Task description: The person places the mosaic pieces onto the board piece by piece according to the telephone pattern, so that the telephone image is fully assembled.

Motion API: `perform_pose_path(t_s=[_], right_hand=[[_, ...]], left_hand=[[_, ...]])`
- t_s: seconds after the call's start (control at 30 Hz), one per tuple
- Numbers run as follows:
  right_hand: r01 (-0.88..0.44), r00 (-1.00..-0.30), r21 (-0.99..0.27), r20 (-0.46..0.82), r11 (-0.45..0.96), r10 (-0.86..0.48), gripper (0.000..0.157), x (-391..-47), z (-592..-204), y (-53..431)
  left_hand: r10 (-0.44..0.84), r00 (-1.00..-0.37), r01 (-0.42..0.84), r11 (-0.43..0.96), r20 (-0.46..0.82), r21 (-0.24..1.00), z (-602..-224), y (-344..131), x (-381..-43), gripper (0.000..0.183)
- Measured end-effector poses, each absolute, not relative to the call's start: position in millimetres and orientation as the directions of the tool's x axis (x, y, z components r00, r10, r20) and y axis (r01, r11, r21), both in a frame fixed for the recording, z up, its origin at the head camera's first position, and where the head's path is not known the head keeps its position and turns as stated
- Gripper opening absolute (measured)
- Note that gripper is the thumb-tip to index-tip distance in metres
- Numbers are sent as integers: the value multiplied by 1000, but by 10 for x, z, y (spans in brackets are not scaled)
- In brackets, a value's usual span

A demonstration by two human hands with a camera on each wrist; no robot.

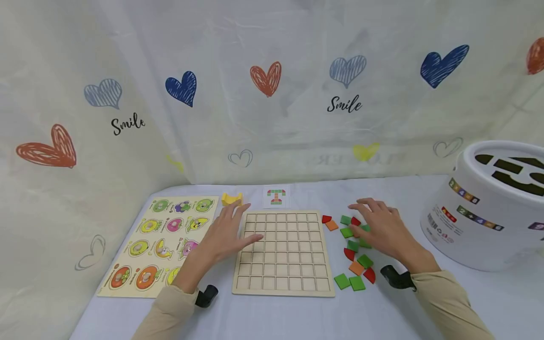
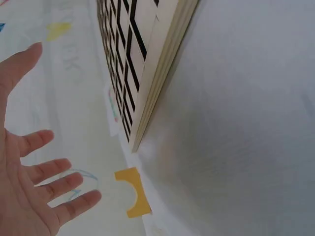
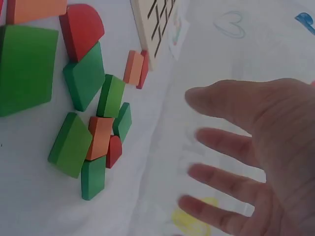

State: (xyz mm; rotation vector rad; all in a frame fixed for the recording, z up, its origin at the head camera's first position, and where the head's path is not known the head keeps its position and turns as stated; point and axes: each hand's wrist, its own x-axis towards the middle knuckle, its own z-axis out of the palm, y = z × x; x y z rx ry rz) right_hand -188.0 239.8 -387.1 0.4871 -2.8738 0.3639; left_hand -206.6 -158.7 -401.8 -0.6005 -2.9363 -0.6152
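Note:
A wooden grid board (image 1: pixel 285 250) with bare square cells lies in the middle of the table. Over its left edge hovers my left hand (image 1: pixel 225 233), fingers spread and holding nothing. To the board's right lie several green, orange and red blocks, among them a green square block (image 1: pixel 357 283), an orange block (image 1: pixel 356 268) and a red quarter-round block (image 1: pixel 369 275). My right hand (image 1: pixel 382 229) is held above the far part of these blocks, its fingers apart and nothing in them; it hides some blocks in the head view. Behind the board a small pattern card (image 1: pixel 276 195) shows a coloured T shape.
A fruit puzzle board (image 1: pixel 146 226) lies at the left, partly behind the left arm. Near its far corner stands a yellow notched piece (image 1: pixel 232 199). A large white bucket (image 1: pixel 450 222) with cut-out lid shapes stands at the right. A printed cloth hangs behind the table.

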Motion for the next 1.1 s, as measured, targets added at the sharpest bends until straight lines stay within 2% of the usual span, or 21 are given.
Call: perform_pose_path(t_s=[0.17, 0.4, 0.67, 1.1], right_hand=[[-388, -922, -329, 135, 861, -364, 22, -1867, -3855, 2376], [-398, -878, -467, -57, 790, -475, 22, -1812, -3846, 2380], [-387, -869, -466, -106, 796, -484, 23, -1789, -3865, 2343], [-396, -880, -395, -94, 829, -465, 19, -1789, -3907, 2296]], left_hand=[[379, -921, 376, 806, 89, 457, -4008, -1601, -1935, 94], [401, -913, 380, 766, 76, 518, -4093, -1664, -1864, 90], [390, -919, 359, 765, 58, 534, -4213, -1681, -1887, 90], [425, -904, 377, 835, -35, 401, -4342, -1736, -1917, 92]])
